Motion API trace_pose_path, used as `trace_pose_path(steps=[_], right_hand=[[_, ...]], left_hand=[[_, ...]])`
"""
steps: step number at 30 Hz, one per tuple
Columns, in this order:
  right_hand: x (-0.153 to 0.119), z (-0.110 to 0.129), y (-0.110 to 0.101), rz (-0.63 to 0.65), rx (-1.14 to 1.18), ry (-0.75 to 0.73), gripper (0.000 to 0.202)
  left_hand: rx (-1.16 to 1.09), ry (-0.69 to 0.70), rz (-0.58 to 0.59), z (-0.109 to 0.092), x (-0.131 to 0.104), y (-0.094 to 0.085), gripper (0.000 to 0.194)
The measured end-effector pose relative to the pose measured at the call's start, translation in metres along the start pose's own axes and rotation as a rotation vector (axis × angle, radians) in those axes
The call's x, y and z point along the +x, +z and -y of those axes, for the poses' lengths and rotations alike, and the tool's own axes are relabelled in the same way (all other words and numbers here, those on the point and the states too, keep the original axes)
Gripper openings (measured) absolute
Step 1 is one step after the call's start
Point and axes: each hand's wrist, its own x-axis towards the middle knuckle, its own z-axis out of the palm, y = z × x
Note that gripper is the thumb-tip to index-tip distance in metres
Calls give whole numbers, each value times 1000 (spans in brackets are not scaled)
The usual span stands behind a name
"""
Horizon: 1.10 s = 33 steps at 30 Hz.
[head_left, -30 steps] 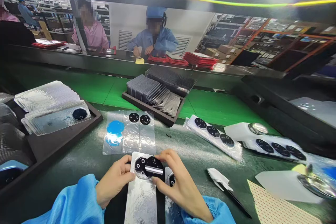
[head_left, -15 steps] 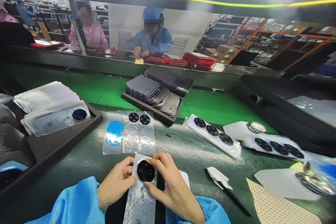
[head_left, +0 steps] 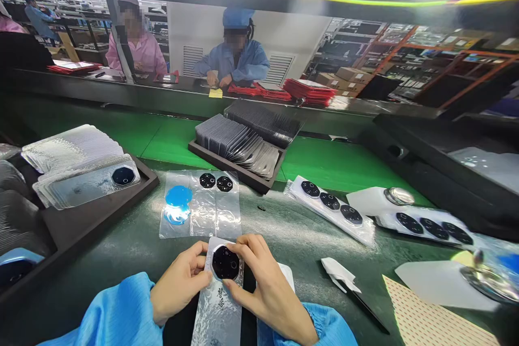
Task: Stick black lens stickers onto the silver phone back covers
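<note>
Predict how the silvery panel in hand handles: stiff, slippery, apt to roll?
The silvery panel is probably stiff: no bend shows where the left hand grips it. Its glossy sheen suggests it may be slippery. Flat and straight-sided, it seems unlikely to roll.

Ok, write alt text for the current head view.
Left hand holds the edge of a silvery panel; right hand rests finger and thumb at the edge of its black disc. Ahead lie a clear plastic sheet and a tray of stacked plates.
</note>
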Motion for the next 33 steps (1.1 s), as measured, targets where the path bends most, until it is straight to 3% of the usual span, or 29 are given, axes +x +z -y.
trace_pose_path(steps=[33], right_hand=[[1,2,-4,30,-45,37,42]], left_hand=[[7,16,18,1,0,1,30]])
